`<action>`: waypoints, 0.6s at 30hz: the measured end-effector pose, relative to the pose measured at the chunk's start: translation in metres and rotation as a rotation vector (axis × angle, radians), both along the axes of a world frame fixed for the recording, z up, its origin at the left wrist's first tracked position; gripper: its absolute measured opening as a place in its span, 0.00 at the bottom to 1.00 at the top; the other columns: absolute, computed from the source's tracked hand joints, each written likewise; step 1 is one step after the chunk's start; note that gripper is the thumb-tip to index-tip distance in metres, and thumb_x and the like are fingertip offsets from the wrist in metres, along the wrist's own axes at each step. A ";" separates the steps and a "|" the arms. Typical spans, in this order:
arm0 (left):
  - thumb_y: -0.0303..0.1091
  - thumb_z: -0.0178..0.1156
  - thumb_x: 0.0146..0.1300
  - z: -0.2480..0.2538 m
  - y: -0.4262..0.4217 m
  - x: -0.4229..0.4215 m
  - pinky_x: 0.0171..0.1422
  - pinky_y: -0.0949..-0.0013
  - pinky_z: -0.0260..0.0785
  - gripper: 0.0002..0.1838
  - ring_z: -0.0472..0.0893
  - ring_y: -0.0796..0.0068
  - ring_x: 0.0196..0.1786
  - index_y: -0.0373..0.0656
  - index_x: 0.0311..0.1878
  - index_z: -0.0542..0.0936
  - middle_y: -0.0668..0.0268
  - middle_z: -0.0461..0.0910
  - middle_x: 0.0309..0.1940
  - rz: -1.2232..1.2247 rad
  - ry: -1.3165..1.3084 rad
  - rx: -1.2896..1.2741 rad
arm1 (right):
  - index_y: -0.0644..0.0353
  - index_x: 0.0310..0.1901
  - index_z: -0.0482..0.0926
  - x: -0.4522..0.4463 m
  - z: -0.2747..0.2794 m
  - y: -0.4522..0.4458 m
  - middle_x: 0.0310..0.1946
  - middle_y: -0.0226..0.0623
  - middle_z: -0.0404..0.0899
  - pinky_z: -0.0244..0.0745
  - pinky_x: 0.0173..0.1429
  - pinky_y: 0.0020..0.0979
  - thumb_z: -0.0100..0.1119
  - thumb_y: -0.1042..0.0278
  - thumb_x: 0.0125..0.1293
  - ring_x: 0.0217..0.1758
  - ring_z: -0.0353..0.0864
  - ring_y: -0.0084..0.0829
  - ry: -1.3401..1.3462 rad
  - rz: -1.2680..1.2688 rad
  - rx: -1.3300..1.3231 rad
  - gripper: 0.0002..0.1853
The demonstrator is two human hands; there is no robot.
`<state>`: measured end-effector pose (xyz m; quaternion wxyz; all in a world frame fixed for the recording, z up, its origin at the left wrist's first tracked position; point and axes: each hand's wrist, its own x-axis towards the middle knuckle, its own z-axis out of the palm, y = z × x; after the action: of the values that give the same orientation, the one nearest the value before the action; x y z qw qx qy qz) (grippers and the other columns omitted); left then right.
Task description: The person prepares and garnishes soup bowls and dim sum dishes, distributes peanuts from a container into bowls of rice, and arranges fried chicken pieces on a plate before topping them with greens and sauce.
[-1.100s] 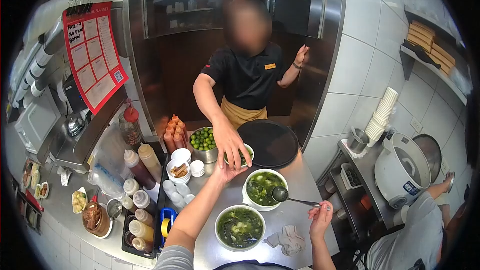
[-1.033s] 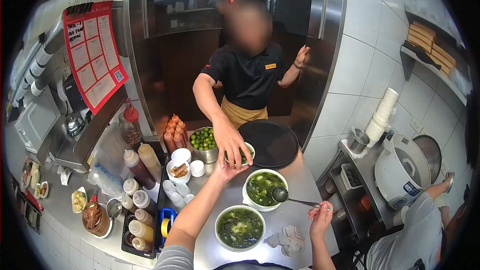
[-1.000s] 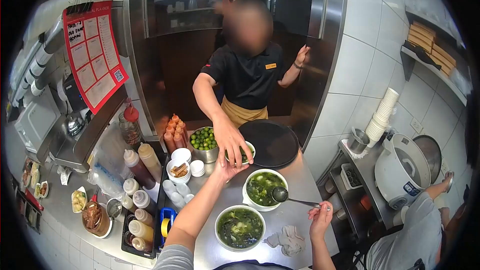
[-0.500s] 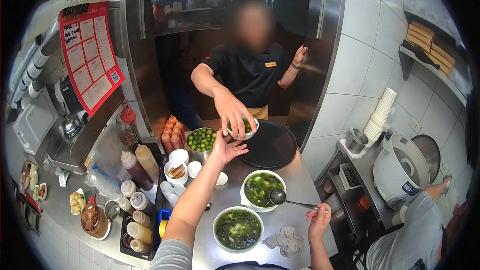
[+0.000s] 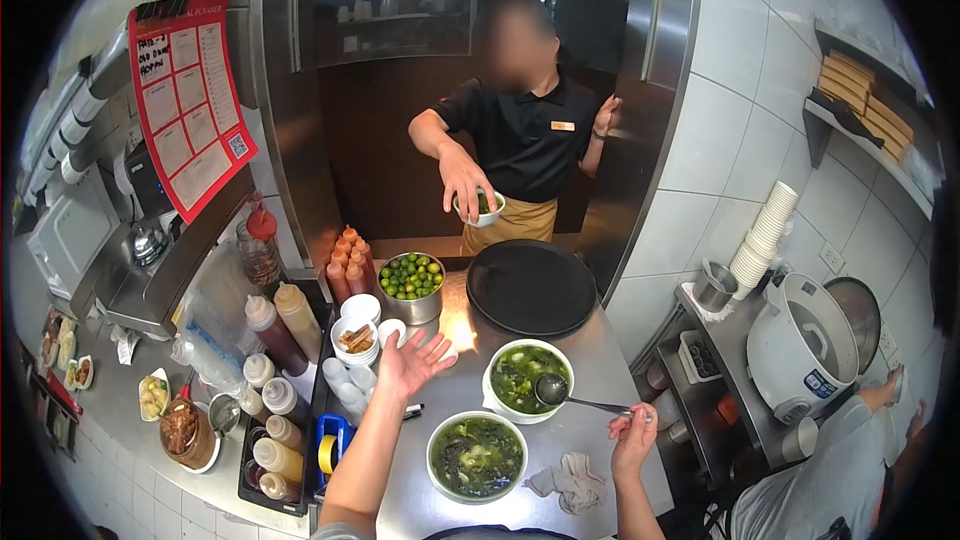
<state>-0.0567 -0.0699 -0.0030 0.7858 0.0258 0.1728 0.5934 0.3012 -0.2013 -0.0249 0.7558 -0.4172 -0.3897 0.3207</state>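
My left hand is palm up with its fingers spread, holding nothing, above the steel counter beside the small white cups. In my right hand is the handle end of a metal ladle, whose bowl rests over the soup in the farther white bowl. A second white bowl of green soup stands nearer to me. Across the counter a person in a black shirt grips a small white bowl with greens from above, lifted clear of the counter.
A black round tray lies at the far side. Beside it are a steel pot of green limes and sauce bottles. A crumpled cloth lies near my right forearm. At right are a rice cooker and another person.
The small bowl has moved away from my left hand, carried back by the person across the counter. My left hand has drawn back towards me and opened. My right hand still holds the ladle.
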 end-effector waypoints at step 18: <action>0.54 0.39 0.69 -0.056 -0.217 -0.075 0.67 0.38 0.55 0.25 0.69 0.51 0.62 0.42 0.50 0.71 0.49 0.72 0.55 0.199 -0.030 -0.105 | 0.60 0.42 0.66 0.003 -0.005 0.028 0.16 0.31 0.66 0.67 0.29 0.25 0.41 0.58 0.73 0.18 0.65 0.21 -0.100 0.017 0.044 0.13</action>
<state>-0.1321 -0.2867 -0.0593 0.7256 -0.0416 0.1939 0.6589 0.3045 -0.1729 -0.0300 0.7415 -0.4128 -0.4375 0.2973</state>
